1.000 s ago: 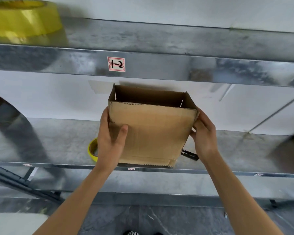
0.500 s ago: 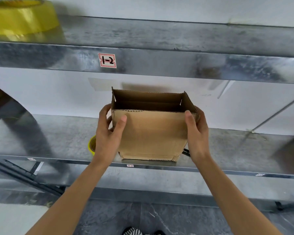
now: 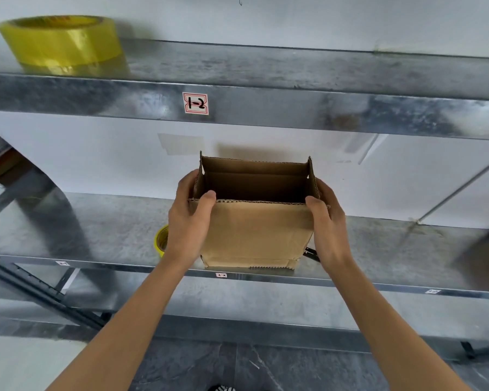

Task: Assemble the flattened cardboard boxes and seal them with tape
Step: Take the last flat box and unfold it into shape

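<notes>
Head view, looking forward and down at a metal rack. Holding cardboard box (image 3: 254,232) upright between both hands, open top facing up, side flaps standing straight at left and right. Wrapping left hand (image 3: 187,221) round the box's near left corner, left thumb (image 3: 206,198) lying over the near top edge and fingers curling behind the left wall. Gripping the near right corner likewise with right hand (image 3: 329,230), right thumb (image 3: 312,204) pressing on the near face just under the edge and fingers curling round the right wall. Keeping the box bottom at the front edge of lower shelf (image 3: 96,227), seemingly resting on it; not managing to confirm contact. Noting small yellow tape roll (image 3: 161,239) lying on the same shelf just beside the box, half hidden behind the left hand. Noting black object (image 3: 311,253) poking out behind the box's lower right corner; too hidden for identifying. Seeing larger yellow tape roll (image 3: 62,43) sitting on upper shelf (image 3: 266,69), far left, well apart from the box. Reading handwritten label (image 3: 196,103) "1-2" on the upper shelf's front lip, above and slightly left of the box. Seeing dark tiled floor (image 3: 266,362) below the rack.
</notes>
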